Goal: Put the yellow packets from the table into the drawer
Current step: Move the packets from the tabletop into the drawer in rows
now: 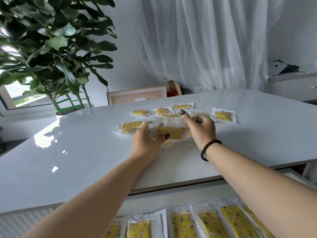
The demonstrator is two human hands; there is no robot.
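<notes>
Gripping yellow packet stack (169,131) btwn both hands, left (147,143) & right (200,129)

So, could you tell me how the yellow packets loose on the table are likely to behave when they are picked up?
Probably light and floppy: the bunch of yellow packets bends between the left hand and right hand. Their clear glossy wrappers look slippery, so a stack may slide apart. They lie flat on the table, so they should not roll.

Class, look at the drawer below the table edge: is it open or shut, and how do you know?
Open. The drawer is pulled out below the table, and a row of yellow packets shows inside it.
</notes>
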